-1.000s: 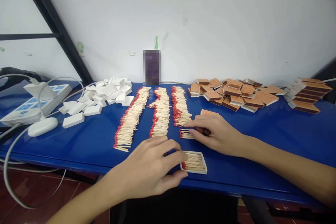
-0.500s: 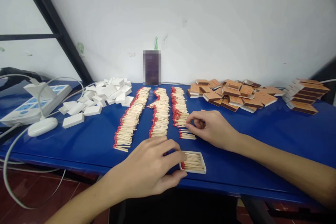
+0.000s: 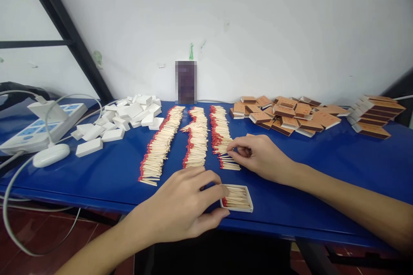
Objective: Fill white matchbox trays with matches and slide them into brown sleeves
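My left hand [image 3: 190, 204] grips the left end of a small white matchbox tray [image 3: 250, 197] between thumb and fingers at the table's front. Matches [image 3: 237, 198] lie side by side in the tray, their red heads to the left. My right hand [image 3: 263, 157] pinches thumb and forefinger at the bare stick ends of matches in the right row [image 3: 221, 124]; its fingertips hide how many it has. Two more match rows, a middle one [image 3: 196, 142] and a left one [image 3: 161, 146], run away from me, red heads to the left.
White empty-looking trays [image 3: 129, 114] are heaped at the back left. Brown matchbox sleeves [image 3: 287, 114] lie piled at the back right, beside a stack of sleeves [image 3: 374, 114]. A power strip [image 3: 41, 129] with white cables occupies the left. A pixelated dark panel [image 3: 186, 81] stands against the wall.
My right thumb and forefinger have closed a little further on the match ends, and the nearest matches have shifted slightly. My left hand and the tray stay in place.
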Demonstrator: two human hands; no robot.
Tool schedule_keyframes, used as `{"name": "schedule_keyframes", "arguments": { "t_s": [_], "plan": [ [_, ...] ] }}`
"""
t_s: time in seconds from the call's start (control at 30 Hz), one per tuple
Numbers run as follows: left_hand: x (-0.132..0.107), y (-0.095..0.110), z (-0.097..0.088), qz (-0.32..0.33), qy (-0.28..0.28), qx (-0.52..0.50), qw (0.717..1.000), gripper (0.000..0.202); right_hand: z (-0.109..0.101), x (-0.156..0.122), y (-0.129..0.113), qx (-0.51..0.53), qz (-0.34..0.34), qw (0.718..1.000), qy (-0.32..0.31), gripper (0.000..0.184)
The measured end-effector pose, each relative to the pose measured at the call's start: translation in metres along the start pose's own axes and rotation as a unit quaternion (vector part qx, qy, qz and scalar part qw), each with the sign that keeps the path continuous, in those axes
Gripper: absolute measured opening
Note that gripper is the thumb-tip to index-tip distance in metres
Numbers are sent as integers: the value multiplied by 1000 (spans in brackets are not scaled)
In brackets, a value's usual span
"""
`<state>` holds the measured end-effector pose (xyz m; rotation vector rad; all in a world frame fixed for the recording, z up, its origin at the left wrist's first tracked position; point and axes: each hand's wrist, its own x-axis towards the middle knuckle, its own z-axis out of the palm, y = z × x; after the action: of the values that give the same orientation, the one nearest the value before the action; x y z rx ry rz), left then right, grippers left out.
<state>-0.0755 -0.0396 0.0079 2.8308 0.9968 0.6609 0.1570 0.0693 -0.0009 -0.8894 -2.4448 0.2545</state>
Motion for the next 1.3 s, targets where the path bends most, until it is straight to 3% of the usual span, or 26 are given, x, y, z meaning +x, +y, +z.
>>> {"name": "schedule_keyframes", "arguments": {
  "t_s": [0.5,1.3],
  "plan": [
    [-1,-1,0,1,-1,4,1000,18,-3,-1,-4,20,-40,999,-6,21],
    [0,1,-1,1,2,5,1000,19,-6,-4,-7,32,-23,999,-20,22]
  ]
}}
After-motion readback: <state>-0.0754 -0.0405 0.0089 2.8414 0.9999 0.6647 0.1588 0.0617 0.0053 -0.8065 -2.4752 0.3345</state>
